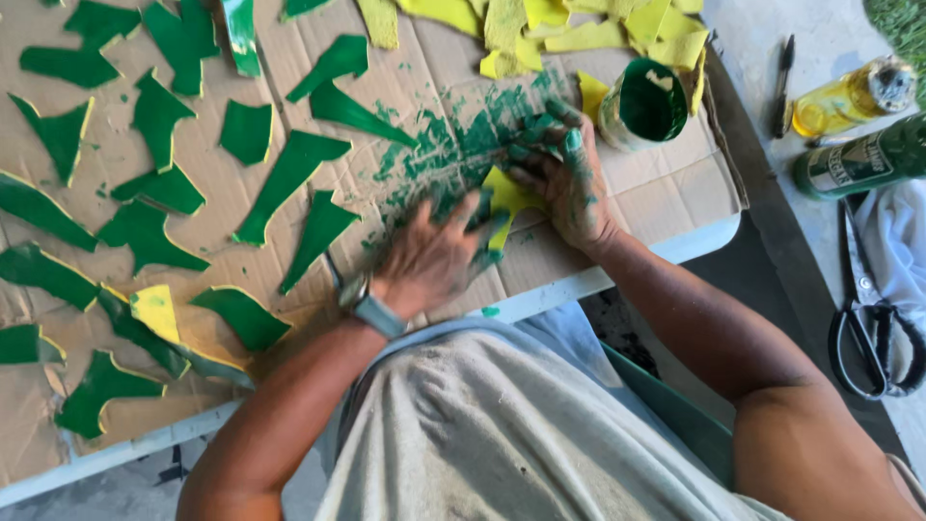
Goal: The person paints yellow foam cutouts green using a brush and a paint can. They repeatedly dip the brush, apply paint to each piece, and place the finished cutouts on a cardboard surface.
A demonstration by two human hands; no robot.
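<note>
A yellow cut-out piece [505,196], partly smeared with green paint, lies on the brown cardboard [666,183] between my two hands. My left hand [436,253], with a watch on the wrist, presses flat on the piece's left side, fingers spread and stained green. My right hand [559,169], also covered in green paint, rests on its upper right edge with fingers bent over it. A cup of green paint [644,102] stands just right of my right hand. Green smears mark the cardboard around both hands.
Several green-painted pieces [289,178] lie spread over the cardboard to the left. A pile of unpainted yellow pieces [579,29] sits at the top. On the right lie a black pen [781,82], two bottles [854,96], black scissors [868,328] and a white cloth [897,251].
</note>
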